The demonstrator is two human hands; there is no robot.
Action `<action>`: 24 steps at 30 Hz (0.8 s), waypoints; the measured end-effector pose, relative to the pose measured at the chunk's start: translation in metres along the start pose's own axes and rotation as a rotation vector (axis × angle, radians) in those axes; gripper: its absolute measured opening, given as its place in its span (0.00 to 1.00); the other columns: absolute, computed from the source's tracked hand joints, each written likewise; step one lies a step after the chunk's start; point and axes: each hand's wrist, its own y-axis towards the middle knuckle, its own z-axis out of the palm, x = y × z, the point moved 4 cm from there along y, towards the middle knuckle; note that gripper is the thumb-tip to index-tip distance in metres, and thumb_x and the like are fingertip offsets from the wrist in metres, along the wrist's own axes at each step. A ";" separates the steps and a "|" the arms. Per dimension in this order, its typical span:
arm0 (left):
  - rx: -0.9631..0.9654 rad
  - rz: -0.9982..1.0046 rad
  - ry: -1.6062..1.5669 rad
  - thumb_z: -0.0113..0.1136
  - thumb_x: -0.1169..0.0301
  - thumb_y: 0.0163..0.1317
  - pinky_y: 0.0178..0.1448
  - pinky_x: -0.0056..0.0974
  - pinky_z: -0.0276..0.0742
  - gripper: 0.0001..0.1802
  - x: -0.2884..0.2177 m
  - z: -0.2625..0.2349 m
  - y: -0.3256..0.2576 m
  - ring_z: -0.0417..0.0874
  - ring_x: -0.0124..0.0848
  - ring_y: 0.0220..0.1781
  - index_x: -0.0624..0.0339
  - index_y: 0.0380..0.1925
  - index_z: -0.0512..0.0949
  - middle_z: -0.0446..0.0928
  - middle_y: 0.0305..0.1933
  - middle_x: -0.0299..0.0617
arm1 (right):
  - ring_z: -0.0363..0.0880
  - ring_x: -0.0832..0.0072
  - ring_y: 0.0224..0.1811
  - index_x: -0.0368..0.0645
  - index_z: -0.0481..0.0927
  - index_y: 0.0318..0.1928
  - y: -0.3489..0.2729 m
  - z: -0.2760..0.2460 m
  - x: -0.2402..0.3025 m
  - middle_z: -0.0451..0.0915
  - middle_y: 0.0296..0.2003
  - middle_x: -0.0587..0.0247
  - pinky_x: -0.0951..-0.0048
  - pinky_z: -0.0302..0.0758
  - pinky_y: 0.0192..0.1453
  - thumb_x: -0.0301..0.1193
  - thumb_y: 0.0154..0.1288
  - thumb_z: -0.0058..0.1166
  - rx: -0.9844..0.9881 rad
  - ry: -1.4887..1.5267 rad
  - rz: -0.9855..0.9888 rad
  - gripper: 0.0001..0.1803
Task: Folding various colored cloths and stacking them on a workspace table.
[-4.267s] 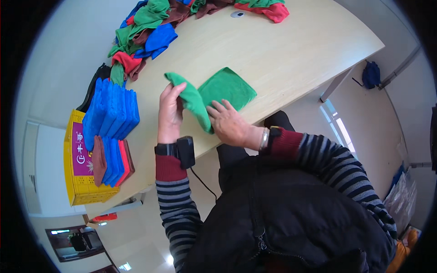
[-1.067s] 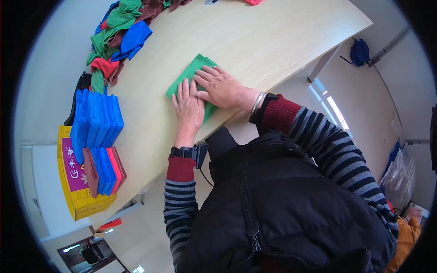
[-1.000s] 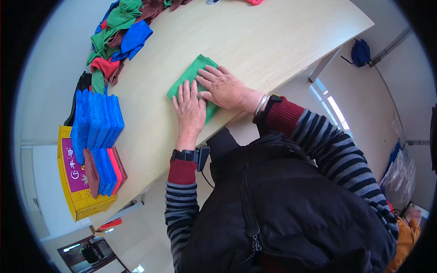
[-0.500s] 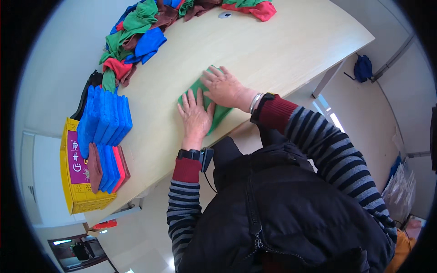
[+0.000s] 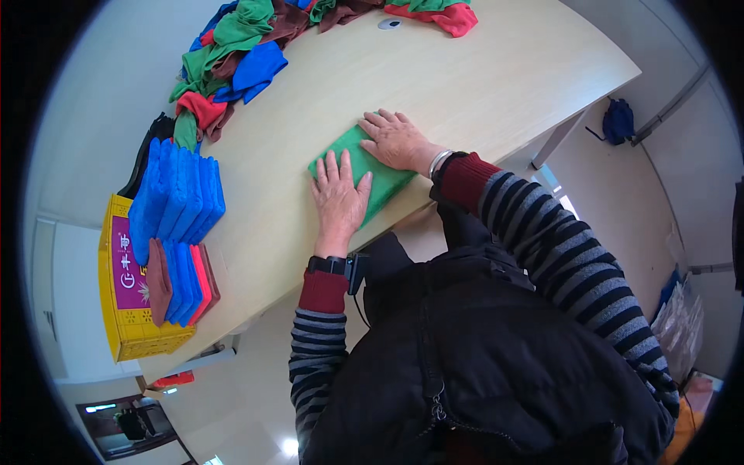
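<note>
A green cloth [image 5: 381, 177], folded into a flat rectangle, lies near the table's front edge. My left hand [image 5: 339, 198] rests flat on its left part, fingers spread. On the cloth's far right part lies my right hand [image 5: 397, 141], palm down with the fingers stretched out. Neither hand grips the fabric; both press or rest on top of it. Parts of the cloth under the palms are hidden.
A yellow box [image 5: 116, 322] at the table's left end holds folded blue cloths [image 5: 177, 194] and smaller brown, blue and red ones. Crumpled green, red, blue and brown cloths [image 5: 260, 70] are heaped along the far left edge. The table [image 5: 496, 70] extends right.
My hands have moved apart across the cloth, the right one slightly to the right. More of the green surface shows between them. The view has shifted slightly.
</note>
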 end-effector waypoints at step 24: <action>-0.040 0.118 -0.125 0.50 0.56 0.74 0.80 0.59 0.51 0.33 -0.007 -0.009 -0.044 0.53 0.49 0.81 0.61 0.73 0.62 0.55 0.79 0.52 | 0.56 0.56 0.78 0.42 0.65 0.72 -0.070 -0.009 0.041 0.62 0.74 0.53 0.51 0.53 0.79 0.47 0.76 0.43 -0.145 -0.074 -0.095 0.32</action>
